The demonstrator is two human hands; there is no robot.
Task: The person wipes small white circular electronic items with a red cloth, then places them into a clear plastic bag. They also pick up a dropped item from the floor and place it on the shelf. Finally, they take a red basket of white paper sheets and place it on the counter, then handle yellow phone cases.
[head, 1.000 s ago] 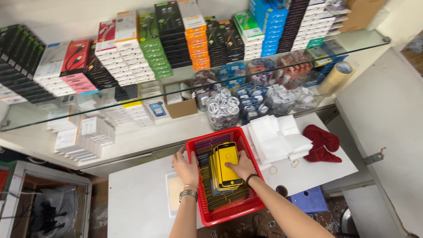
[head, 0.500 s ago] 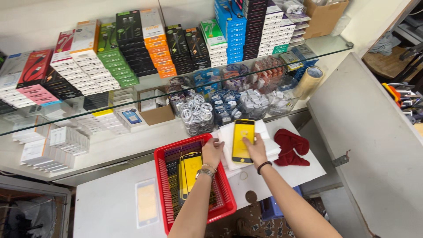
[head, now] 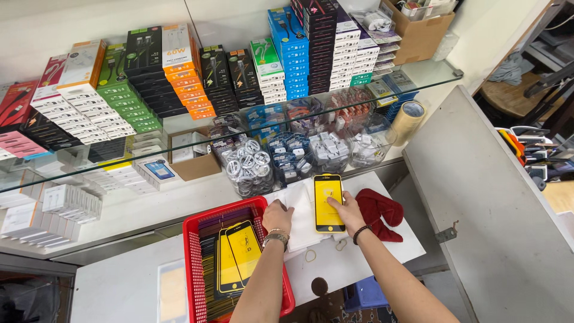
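The red plastic mesh basket [head: 192,263] is cut off by the lower edge, so its near wall cannot be seen. Inside it, a stack of flat yellow-and-black phone-shaped sheets [head: 238,254] leans over darker packs that are hard to make out. A pale flat slab [head: 172,293] lies just left of the basket, blurred and partly cut off.

The left hand [head: 278,216] sits at the basket's far right corner, fingers curled down onto the stack of white flat packets [head: 299,206]; whether it pinches 1 of them cannot be told, since the fingertips are hidden. Right of the basket, the right hand [head: 345,209] grasps the lower end of 1 yellow-and-black screen protector sheet [head: 328,202], which lies flat on those white packets. A dark red cloth [head: 381,212] lies just beyond that, near the white counter's [head: 335,263] right edge.

Behind the basket, bagged white cables [head: 250,167] crowd under a glass shelf [head: 197,133]. Bare counter shows only just right of the basket's near end, beneath both forearms.
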